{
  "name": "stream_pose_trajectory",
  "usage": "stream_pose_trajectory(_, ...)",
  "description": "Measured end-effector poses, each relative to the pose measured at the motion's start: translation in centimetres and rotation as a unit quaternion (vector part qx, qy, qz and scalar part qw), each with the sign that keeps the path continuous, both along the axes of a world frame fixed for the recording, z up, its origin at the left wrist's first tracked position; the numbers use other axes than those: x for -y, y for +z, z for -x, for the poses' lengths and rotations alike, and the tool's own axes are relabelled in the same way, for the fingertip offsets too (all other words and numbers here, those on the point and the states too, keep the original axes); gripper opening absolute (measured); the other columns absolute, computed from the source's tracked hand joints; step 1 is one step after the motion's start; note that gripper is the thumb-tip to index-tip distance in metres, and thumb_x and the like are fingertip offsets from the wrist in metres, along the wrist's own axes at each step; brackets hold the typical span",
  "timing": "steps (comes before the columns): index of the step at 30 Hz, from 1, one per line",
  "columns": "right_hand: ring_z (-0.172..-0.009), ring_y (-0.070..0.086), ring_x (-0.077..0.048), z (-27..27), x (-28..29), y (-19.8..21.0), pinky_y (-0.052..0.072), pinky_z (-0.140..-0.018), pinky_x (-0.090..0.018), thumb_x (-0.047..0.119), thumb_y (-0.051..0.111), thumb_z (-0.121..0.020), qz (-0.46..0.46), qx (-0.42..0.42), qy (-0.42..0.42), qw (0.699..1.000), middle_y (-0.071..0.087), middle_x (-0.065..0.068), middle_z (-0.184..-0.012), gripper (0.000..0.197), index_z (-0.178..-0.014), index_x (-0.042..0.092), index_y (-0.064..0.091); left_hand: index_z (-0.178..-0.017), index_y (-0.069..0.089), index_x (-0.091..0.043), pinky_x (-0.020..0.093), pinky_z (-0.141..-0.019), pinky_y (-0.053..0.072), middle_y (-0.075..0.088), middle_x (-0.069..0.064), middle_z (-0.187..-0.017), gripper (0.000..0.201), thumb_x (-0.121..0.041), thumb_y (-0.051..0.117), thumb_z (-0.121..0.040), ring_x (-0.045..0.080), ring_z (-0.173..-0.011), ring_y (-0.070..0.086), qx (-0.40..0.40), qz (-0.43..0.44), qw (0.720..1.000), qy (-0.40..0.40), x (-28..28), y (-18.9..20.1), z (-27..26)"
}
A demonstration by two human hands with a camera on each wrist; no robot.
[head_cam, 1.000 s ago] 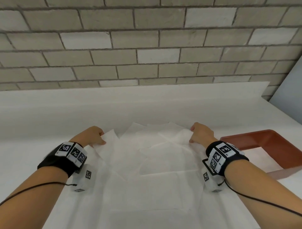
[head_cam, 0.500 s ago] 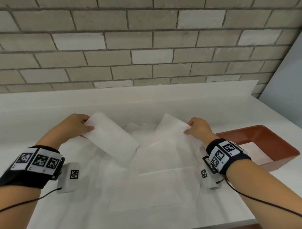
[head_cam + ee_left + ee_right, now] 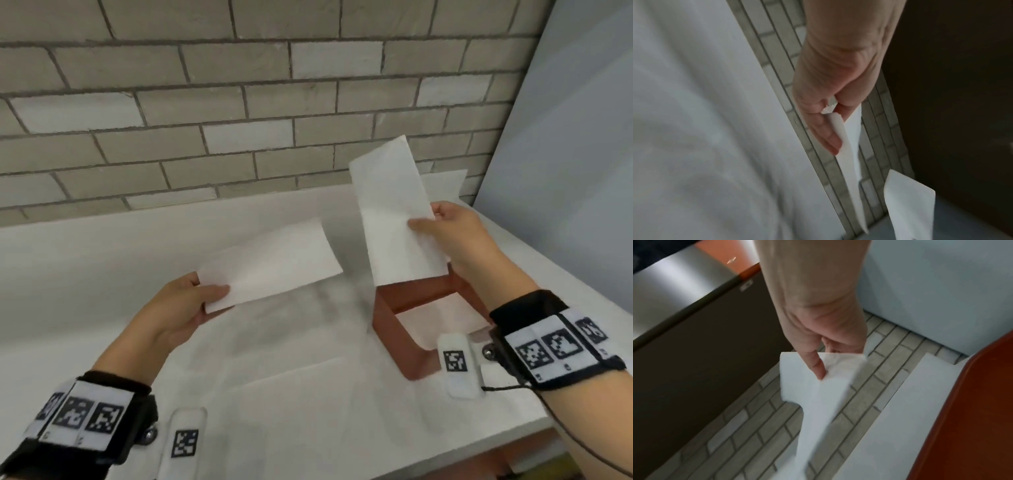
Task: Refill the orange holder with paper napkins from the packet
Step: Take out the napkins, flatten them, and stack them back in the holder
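My left hand (image 3: 197, 301) pinches the near end of a folded white napkin (image 3: 270, 265) and holds it almost flat above the table; the left wrist view shows that napkin (image 3: 846, 146) edge-on between thumb and fingers. My right hand (image 3: 442, 226) pinches a second folded napkin (image 3: 394, 212) and holds it upright, its lower end just over the far wall of the orange holder (image 3: 390, 318). The right wrist view shows this napkin (image 3: 818, 386) under my thumb and the holder (image 3: 972, 418) at the right. Several loose napkins (image 3: 274, 346) lie spread on the table, blurred.
The white table (image 3: 102, 274) runs along a grey brick wall (image 3: 239, 120). A pale panel (image 3: 565, 171) stands at the right, close behind the holder. The table's front edge (image 3: 479, 442) is near my right forearm. A sheet of white paper (image 3: 445, 185) lies behind the holder.
Both hands have lifted a folded napkin each from the loose pile. The right hand has swung its napkin rightward and raised it upright over the holder; the left napkin has risen too.
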State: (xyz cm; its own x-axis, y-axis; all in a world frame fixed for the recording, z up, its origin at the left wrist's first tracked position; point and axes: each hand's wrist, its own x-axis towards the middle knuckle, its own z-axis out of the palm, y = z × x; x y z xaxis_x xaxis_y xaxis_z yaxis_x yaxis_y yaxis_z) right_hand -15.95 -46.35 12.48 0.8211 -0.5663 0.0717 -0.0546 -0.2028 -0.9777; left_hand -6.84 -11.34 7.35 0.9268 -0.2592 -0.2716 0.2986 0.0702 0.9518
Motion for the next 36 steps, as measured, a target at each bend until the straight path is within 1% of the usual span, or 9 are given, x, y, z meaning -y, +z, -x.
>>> stream_pose_trajectory(6,-0.062,0.07,-0.011,4.3,9.9,-0.2,0.059,-0.056,-0.025,-0.001,0.058,-0.086,-0.087,0.0,-0.011,0.996,0.068,-0.005,-0.095,0.02,-0.101,0.012,0.065,-0.116,0.054,-0.001,0.021,-0.059,0.058,0.063,0.014,-0.113,0.033,0.014,0.05,-0.086,0.021,-0.092,0.063,-0.027,0.036,0.997,-0.07,12.4,-0.2,3.8)
stream_pose_trajectory(9,-0.068,0.07,-0.013,5.8,13.5,-0.7,0.058,-0.061,-0.027,-0.001,0.058,-0.086,-0.12,0.018,-0.051,0.991,0.068,-0.004,-0.097,0.024,-0.108,0.006,0.063,-0.112,0.054,-0.007,0.024,-0.062,0.059,0.064,0.008,-0.105,0.035,0.016,0.05,-0.086,0.02,-0.091,0.063,-0.025,0.031,0.995,-0.093,17.6,-0.4,5.7)
stream_pose_trajectory(14,-0.073,0.068,-0.008,7.1,16.2,-1.3,0.058,-0.068,-0.023,0.007,0.054,-0.092,-0.162,0.086,-0.104,0.977,0.067,0.003,-0.094,0.013,-0.091,0.016,0.063,-0.118,0.052,-0.012,0.034,-0.078,0.053,0.063,0.007,-0.108,0.048,0.01,0.059,-0.077,0.023,-0.098,0.061,0.019,-0.068,0.991,-0.11,23.7,-1.9,7.3)
stream_pose_trajectory(18,-0.087,0.064,-0.011,7.1,17.1,-2.0,0.052,-0.08,-0.027,0.012,0.054,-0.093,-0.162,0.112,-0.134,0.971,0.066,0.007,-0.096,0.011,-0.095,0.02,0.063,-0.122,0.048,-0.015,0.036,-0.091,0.052,0.06,0.003,-0.116,0.045,0.001,0.052,-0.079,0.02,-0.105,0.059,0.075,-0.196,0.965,-0.154,26.5,-2.7,8.1)
stream_pose_trajectory(22,-0.091,0.064,-0.011,6.6,17.6,-2.9,0.051,-0.079,-0.027,0.014,0.055,-0.094,-0.164,0.117,-0.138,0.97,0.067,0.01,-0.098,0.013,-0.102,0.02,0.063,-0.119,0.042,-0.017,0.026,-0.079,0.048,0.051,-0.004,-0.095,0.039,0.001,0.046,-0.085,0.016,-0.093,0.052,0.075,-0.275,0.944,-0.165,28.5,-2.9,8.8)
stream_pose_trajectory(27,-0.095,0.065,-0.014,6.1,17.9,-3.8,0.05,-0.077,-0.027,0.015,0.056,-0.093,-0.151,0.113,-0.124,0.974,0.068,0.006,-0.103,0.011,-0.092,0.023,0.064,-0.136,0.031,-0.014,0.024,-0.081,0.048,0.051,-0.005,-0.105,0.055,-0.006,0.053,-0.086,0.011,-0.092,0.052,0.06,-0.315,0.927,-0.193,29.4,-3.2,9.4)
stream_pose_trajectory(30,-0.093,0.065,-0.013,5.8,17.8,-4.2,0.052,-0.081,-0.029,0.016,0.057,-0.092,-0.129,0.107,-0.119,0.979,0.068,0.007,-0.103,0.013,-0.103,0.018,0.064,-0.139,0.024,-0.016,0.015,-0.059,0.042,0.046,-0.009,-0.089,0.06,-0.008,0.053,-0.088,0.002,-0.074,0.045,0.05,-0.331,0.921,-0.198,29.6,-3.2,9.9)
stream_pose_trajectory(31,-0.094,0.065,-0.012,5.7,17.7,-4.2,0.052,-0.083,-0.031,0.018,0.058,-0.092,-0.116,0.106,-0.117,0.981,0.068,0.009,-0.101,0.016,-0.107,0.017,0.064,-0.14,0.022,-0.016,0.015,-0.059,0.04,0.045,-0.008,-0.091,0.06,-0.007,0.051,-0.088,0.003,-0.073,0.044,0.044,-0.337,0.92,-0.196,29.7,-3.2,10.0)
stream_pose_trajectory(36,-0.091,0.067,-0.012,5.9,16.2,-4.2,0.054,-0.08,-0.031,0.02,0.057,-0.093,-0.009,0.128,-0.08,0.988,0.069,0.011,-0.096,0.012,-0.097,0.027,0.067,-0.144,0.012,-0.011,0.028,-0.091,0.046,0.045,0.011,-0.129,0.063,-0.004,0.044,-0.09,0.018,-0.097,0.046,0.029,-0.386,0.899,-0.205,30.4,-3.0,10.6)
